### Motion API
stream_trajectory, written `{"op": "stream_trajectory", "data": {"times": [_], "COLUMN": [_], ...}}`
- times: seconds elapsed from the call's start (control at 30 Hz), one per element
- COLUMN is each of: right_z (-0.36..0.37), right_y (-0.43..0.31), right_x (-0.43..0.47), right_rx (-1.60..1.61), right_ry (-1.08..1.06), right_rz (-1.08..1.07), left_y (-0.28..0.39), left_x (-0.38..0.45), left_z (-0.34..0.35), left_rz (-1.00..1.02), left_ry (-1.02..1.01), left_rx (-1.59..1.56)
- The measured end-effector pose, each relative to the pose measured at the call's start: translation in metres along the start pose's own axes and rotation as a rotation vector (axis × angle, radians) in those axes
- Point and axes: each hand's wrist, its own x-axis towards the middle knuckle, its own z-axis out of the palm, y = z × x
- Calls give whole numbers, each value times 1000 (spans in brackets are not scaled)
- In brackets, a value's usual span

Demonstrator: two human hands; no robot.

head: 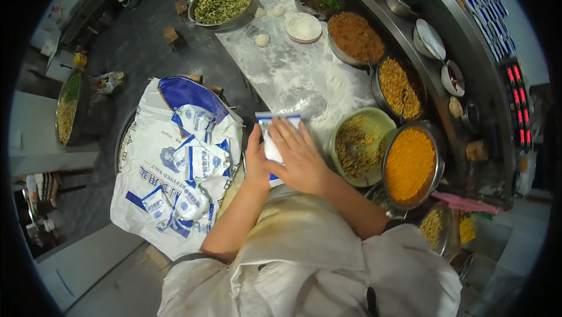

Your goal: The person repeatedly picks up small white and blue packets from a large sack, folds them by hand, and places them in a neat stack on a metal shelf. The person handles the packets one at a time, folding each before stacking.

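A white and blue plastic salt packet [273, 149] is between my hands, in front of my apron. My left hand [255, 159] grips it along its left side, thumb pointing up. Flat across its face lies my right hand [295, 152], fingers extended and slightly blurred. My palms hide part of the packet. To the left, several similar salt packets [206, 161] lie loosely piled on a large white woven sack [131, 198] printed in blue. The sack rests over a round container whose dark rim [123, 141] shows at its left edge.
A floury metal worktable [285, 75] holds dough balls [262, 40] and a flour bowl [303, 27]. Along its right stand a green basket of filling [364, 145], an orange-crumb bowl [410, 167] and a brown-filling bowl [355, 38]. A greens bowl [221, 5] stands at the far left corner.
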Motion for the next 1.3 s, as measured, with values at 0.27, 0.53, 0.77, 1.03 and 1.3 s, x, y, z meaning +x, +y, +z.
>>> {"op": "stream_trajectory", "data": {"times": [0.27, 0.53, 0.77, 1.03, 1.3], "right_z": [43, 83, 103, 107, 192], "right_y": [124, 205, 249, 230, 259], "right_x": [-37, -4, 8, 68, 56], "right_rx": [1726, 1839, 663, 2058, 2636], "right_ry": [-172, -42, 28, -66, -154], "right_rz": [1093, 1103, 1125, 821, 433], "left_y": [1, -8, -5, -14, 27], "left_x": [10, 79, 81, 20, -63], "left_z": [-2, -67, -153, -108, -55], "left_rz": [-423, -236, -265, -342, -119], "left_ry": [232, 420, 448, 460, 525], "left_rx": [329, 958, 2057, 1404, 1304]}}
